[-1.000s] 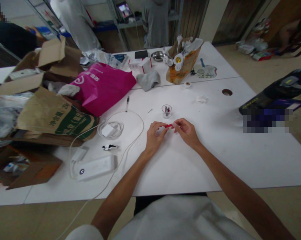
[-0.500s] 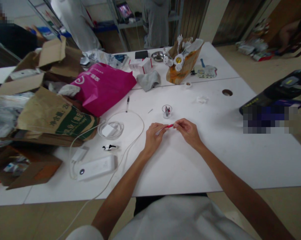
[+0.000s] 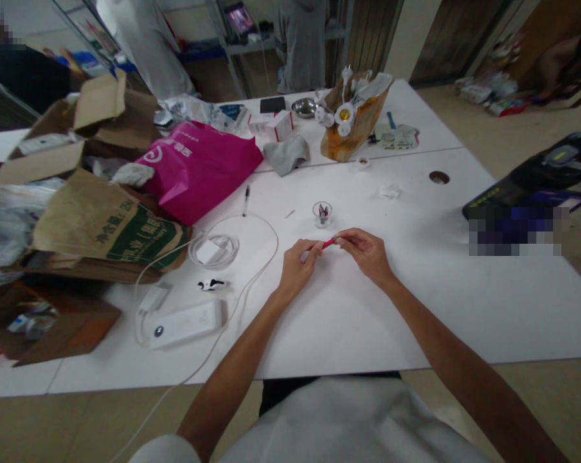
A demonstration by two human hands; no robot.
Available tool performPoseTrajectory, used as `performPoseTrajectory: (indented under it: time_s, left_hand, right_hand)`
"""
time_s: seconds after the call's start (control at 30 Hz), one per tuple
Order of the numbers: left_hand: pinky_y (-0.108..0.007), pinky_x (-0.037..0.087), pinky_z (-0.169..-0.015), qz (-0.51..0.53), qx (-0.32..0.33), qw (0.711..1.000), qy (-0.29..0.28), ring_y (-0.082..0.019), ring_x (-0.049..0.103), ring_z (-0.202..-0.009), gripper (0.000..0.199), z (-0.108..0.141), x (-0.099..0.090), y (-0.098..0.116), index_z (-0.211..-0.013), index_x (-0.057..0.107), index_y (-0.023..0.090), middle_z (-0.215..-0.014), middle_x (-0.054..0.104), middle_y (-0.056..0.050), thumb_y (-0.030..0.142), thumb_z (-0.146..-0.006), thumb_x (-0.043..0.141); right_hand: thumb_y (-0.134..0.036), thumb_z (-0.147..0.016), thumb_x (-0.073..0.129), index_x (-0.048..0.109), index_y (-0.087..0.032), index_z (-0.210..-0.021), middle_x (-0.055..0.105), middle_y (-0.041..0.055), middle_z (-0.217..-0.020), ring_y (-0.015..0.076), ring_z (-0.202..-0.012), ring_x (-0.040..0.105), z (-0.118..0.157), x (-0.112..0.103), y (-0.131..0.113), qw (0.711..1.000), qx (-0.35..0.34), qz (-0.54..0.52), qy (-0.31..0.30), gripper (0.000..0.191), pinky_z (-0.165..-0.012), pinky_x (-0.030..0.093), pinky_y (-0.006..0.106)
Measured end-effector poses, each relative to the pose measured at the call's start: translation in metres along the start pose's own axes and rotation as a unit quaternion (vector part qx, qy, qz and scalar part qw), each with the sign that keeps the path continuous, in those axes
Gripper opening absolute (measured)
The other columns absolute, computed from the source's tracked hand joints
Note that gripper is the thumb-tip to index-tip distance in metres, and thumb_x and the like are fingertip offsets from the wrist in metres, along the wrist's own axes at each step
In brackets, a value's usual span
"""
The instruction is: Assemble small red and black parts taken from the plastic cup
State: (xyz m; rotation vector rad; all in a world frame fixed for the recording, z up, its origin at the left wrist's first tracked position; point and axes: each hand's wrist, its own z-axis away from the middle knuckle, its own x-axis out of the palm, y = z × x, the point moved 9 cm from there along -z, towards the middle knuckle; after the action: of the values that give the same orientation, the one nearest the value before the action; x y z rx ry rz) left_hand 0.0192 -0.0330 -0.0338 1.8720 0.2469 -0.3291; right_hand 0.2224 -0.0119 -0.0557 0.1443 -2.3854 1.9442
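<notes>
A white table (image 3: 464,283) carries everything. Left of the small clear cup (image 3: 322,214) lies a pink bag (image 3: 198,168). Just in front of the cup, the left hand (image 3: 297,267) and right hand (image 3: 367,254) pinch opposite ends of a thin red stick (image 3: 328,243), fingertips closed narrowly on it, above the tabletop.

I sit at a wide white laminate table (image 3: 464,302) with a round cable hole (image 3: 439,177), beige tiled floor (image 3: 493,138) beyond it, grey metal shelving (image 3: 252,48) and dark wooden doors (image 3: 445,38) along the far wall.
</notes>
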Motion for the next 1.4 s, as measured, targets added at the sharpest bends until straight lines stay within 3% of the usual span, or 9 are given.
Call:
performPoseTrajectory:
  time_s: [0.17,0.33,0.53,0.77,1.1,1.4]
  left_hand:
    - [-0.035,0.057,-0.079,0.000,-0.039,0.999,-0.012,-0.025,0.080,-0.099,0.036,0.003,0.005,-0.007,-0.126,0.085,0.026,-0.100,0.088,-0.005,0.056,-0.114,0.070]
    - [-0.039,0.059,-0.092,-0.013,0.002,1.000,-0.002,-0.024,0.077,-0.098,0.028,0.002,0.004,-0.005,-0.108,0.085,0.026,-0.106,0.087,-0.005,0.054,-0.104,0.086]
    - [-0.042,0.060,-0.095,-0.021,0.038,0.999,0.008,-0.024,0.076,-0.099,0.026,-0.001,-0.001,0.002,-0.110,0.086,0.026,-0.107,0.086,-0.006,0.052,-0.107,0.083]
    - [-0.041,0.062,-0.096,0.000,0.043,0.999,-0.006,-0.023,0.077,-0.097,0.026,0.000,0.002,0.000,-0.114,0.089,0.027,-0.107,0.087,-0.006,0.052,-0.108,0.082]
    - [-0.042,0.064,-0.097,0.044,-0.032,0.998,0.013,-0.024,0.081,-0.101,0.028,-0.002,-0.001,-0.014,-0.116,0.091,0.027,-0.113,0.090,-0.007,0.051,-0.107,0.083]
    - [-0.040,0.065,-0.101,0.176,-0.076,0.980,0.052,-0.024,0.084,-0.106,0.053,-0.008,-0.007,-0.035,-0.133,0.077,0.023,-0.112,0.087,-0.009,0.057,-0.096,0.093]
  right_hand:
    - [-0.056,-0.090,0.098,0.090,-0.027,-0.105,0.088,0.0067,-0.107,0.0266,-0.102,0.083,0.002,0.001,0.001,1.000,-0.001,0.001,0.006,0.034,-0.097,0.072,0.045]
    - [-0.054,-0.091,0.098,0.090,-0.027,-0.104,0.087,0.0066,-0.106,0.0254,-0.100,0.083,0.004,0.007,-0.003,1.000,0.003,0.001,-0.009,0.032,-0.100,0.070,0.044]
    - [-0.058,-0.092,0.096,0.088,-0.027,-0.102,0.086,0.0069,-0.104,0.0260,-0.098,0.081,0.006,0.010,-0.009,1.000,-0.011,0.020,-0.018,0.033,-0.097,0.070,0.045]
    - [-0.051,-0.098,0.093,0.088,-0.028,-0.103,0.085,0.0061,-0.105,0.0253,-0.098,0.079,0.005,0.007,-0.013,0.998,-0.038,0.043,-0.016,0.024,-0.095,0.066,0.044]
    - [-0.051,-0.094,0.096,0.084,-0.028,-0.108,0.086,0.0074,-0.110,0.0268,-0.103,0.081,0.000,-0.012,-0.018,0.997,-0.046,0.032,0.051,0.029,-0.099,0.067,0.046]
    - [-0.046,-0.110,0.079,0.082,-0.030,-0.114,0.080,0.0086,-0.114,0.0281,-0.105,0.076,0.003,-0.020,-0.044,0.973,-0.150,0.168,0.050,0.017,-0.095,0.066,0.047]
